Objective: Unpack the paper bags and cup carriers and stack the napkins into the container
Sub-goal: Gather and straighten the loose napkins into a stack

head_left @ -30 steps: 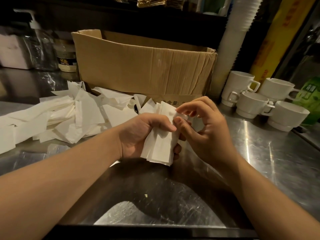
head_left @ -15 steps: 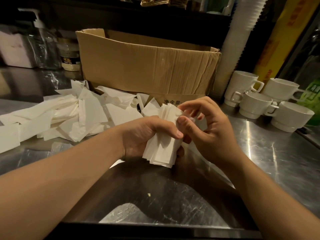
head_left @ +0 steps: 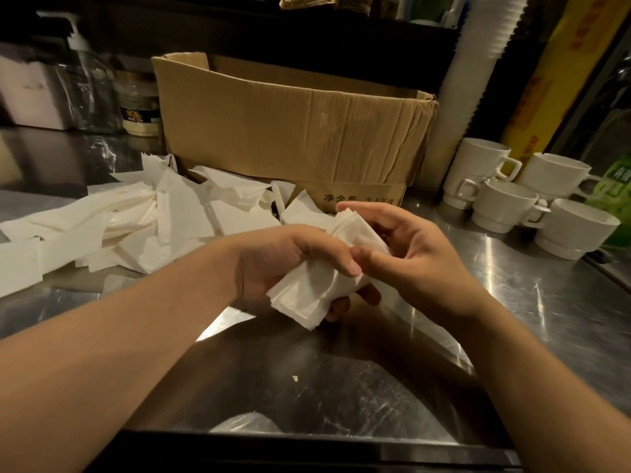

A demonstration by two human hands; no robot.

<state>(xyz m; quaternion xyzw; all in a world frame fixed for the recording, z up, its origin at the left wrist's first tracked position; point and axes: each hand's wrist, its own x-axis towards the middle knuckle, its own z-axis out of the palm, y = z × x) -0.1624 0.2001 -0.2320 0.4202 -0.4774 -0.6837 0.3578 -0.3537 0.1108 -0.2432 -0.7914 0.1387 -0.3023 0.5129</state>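
A: Left hand (head_left: 290,264)?
B: Fingers curled, gripping a napkin stack (head_left: 317,285). Forearm angled in from lower left.
A: Right hand (head_left: 409,254)?
B: Fingers extended, relaxed, touching the stack's far side.

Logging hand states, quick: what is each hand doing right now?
Left hand: grips the stack of napkins.
Right hand: fingers relaxed, touching the stack's far side, not gripping it.

Chinese characters "净含量" followed by a partly hidden weight figure are printed on the cardboard box (head_left: 358,199). "WRAP" is printed on the yellow roll box (head_left: 532,145).
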